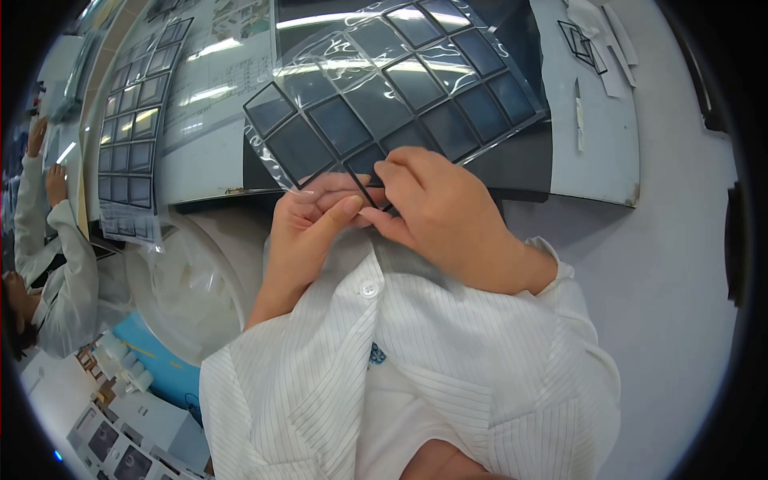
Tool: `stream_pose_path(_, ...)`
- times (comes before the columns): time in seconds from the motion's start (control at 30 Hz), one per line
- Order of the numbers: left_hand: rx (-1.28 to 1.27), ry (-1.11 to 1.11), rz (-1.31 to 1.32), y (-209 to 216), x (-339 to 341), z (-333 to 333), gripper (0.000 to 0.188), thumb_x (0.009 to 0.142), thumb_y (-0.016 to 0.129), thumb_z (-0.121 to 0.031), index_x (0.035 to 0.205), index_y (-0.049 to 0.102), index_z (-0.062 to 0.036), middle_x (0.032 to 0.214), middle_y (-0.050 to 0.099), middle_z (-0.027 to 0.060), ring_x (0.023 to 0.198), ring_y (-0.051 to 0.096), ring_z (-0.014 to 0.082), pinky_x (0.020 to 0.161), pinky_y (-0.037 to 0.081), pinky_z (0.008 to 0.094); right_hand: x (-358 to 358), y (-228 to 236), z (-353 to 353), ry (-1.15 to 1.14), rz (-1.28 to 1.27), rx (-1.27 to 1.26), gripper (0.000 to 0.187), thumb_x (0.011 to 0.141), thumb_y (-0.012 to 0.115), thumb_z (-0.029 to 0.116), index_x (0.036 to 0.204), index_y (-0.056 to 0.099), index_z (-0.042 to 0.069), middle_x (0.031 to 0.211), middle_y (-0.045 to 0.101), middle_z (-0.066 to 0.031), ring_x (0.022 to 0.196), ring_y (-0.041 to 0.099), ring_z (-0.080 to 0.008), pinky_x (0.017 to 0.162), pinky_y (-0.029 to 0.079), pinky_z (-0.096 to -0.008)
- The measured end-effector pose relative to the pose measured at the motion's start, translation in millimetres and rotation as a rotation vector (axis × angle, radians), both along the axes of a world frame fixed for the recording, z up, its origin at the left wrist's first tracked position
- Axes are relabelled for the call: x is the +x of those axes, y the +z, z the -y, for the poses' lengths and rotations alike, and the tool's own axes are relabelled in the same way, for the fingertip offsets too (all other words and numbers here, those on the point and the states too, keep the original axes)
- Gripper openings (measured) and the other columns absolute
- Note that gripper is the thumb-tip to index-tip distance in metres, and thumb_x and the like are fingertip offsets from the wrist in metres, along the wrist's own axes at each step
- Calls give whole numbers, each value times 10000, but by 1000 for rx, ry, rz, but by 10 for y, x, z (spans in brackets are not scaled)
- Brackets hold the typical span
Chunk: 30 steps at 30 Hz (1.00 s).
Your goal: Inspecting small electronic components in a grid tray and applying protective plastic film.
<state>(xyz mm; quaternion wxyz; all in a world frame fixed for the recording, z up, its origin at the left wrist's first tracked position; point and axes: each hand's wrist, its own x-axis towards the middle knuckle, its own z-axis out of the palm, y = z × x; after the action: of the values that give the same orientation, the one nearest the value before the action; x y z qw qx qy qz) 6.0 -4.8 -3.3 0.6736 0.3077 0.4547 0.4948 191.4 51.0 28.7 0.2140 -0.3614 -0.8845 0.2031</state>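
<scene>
A clear plastic sheet [384, 112] bearing rows of black-edged squares lies on a dark mat at the table's front. At its near edge, both hands meet around the corner of a thin black square frame [362, 182]. My left hand [300, 228] pinches the frame from the left, thumb on top and fingers curled below. Bent over the other side, my right hand [448, 212] grips the same piece between thumb and fingertips. Whether that frame is still attached to the sheet is hidden by my fingers.
A second sheet of black-edged squares [132, 132] hangs over the left table edge above a white, plastic-lined bin [192, 296]. On the right lie a craft knife [579, 120], loose black frames [582, 48] and white strips [612, 48]. Another person [60, 264] works at far left.
</scene>
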Motion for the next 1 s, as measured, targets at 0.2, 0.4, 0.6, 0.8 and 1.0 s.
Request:
stream_pose_path(0.2,-125,-31,-8,30,30,-78,322,958,560,-62,1233,558,104,1087,691,170,928,695,202,825,551,262,172,125,-148,55,3,100,212,802,733,130,946,645,1,852,646,-112,730,649,-247,617,533,-297)
stream_pose_path(0.4,-121,-108,-99,61,40,-145,408,941,579,-69,1296,502,116,1104,674,183,897,700,217,800,557,262,473,216,-438,-111,-271,-516,66,867,664,51,889,664,-11,754,672,-71,608,625,-123,526,469,-213)
stream_pose_path(0.6,-174,10,-155,197,-63,82,446,914,580,-45,1321,470,100,1108,665,214,939,686,233,831,542,290,1010,313,-837,-654,-496,101,136,935,616,109,884,673,-3,812,703,-37,654,627,-72,552,461,-201)
stream_pose_path(0.8,-90,144,-155,172,-99,78,556,908,637,-173,1327,379,86,1147,620,295,1005,669,326,868,539,346,2108,111,-1786,-876,402,586,295,922,631,297,1000,666,14,903,699,-139,821,660,-299,729,504,-350)
stream_pose_path(1.0,-142,142,99,51,-174,-57,493,1030,464,-339,1308,489,66,1143,642,264,966,689,308,815,562,326,1594,157,-1866,-479,183,660,294,903,668,259,1084,667,27,1092,676,-135,1015,624,-315,856,486,-357)
